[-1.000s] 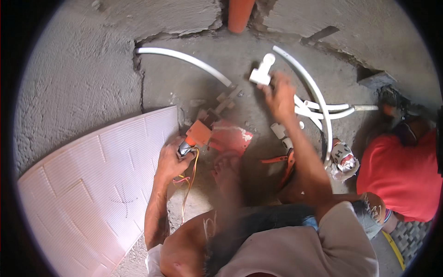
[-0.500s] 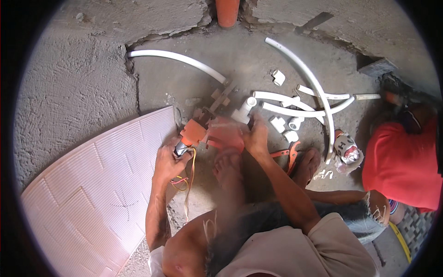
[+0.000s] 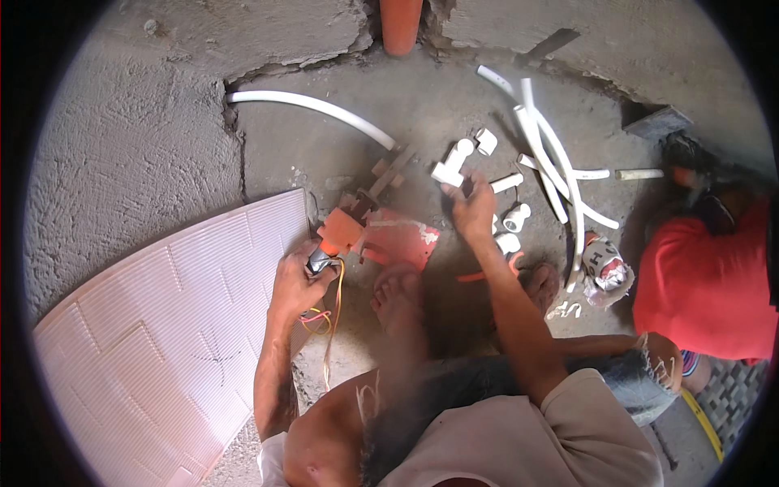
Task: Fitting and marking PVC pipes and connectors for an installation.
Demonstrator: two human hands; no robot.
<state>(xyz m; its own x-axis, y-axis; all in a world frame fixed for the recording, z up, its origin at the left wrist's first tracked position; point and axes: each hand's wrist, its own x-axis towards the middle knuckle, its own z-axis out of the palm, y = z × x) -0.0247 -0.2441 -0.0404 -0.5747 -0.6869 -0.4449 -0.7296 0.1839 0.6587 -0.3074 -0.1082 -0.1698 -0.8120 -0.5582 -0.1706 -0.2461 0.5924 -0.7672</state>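
My left hand (image 3: 302,280) is wrapped around the grey handle of an orange pipe welding tool (image 3: 342,231), whose dusty heating end (image 3: 388,174) points away from me. Coloured wires (image 3: 334,312) hang from the handle. Beneath the tool lies a red metal stand (image 3: 406,238), beside my bare foot. My right hand (image 3: 475,207) pinches a white pipe tee (image 3: 451,165) by its near end, with a short white piece on its far side. A white elbow fitting (image 3: 486,141) lies just beyond that hand. Several other white fittings (image 3: 516,217) sit to its right, partly hidden by my arm.
Several white pipes (image 3: 560,162) lie crossed at the right; another pipe (image 3: 316,105) runs from the left wall. An orange pipe cutter (image 3: 516,264) lies by my right foot, near a crumpled bag (image 3: 607,268). A ribbed pink panel (image 3: 154,341) leans left. A person in red (image 3: 706,284) crouches right.
My right hand has moved the tee away from the welding tool, to the right and farther out. The loose pipes have shifted right and cross differently. My left hand stays put.
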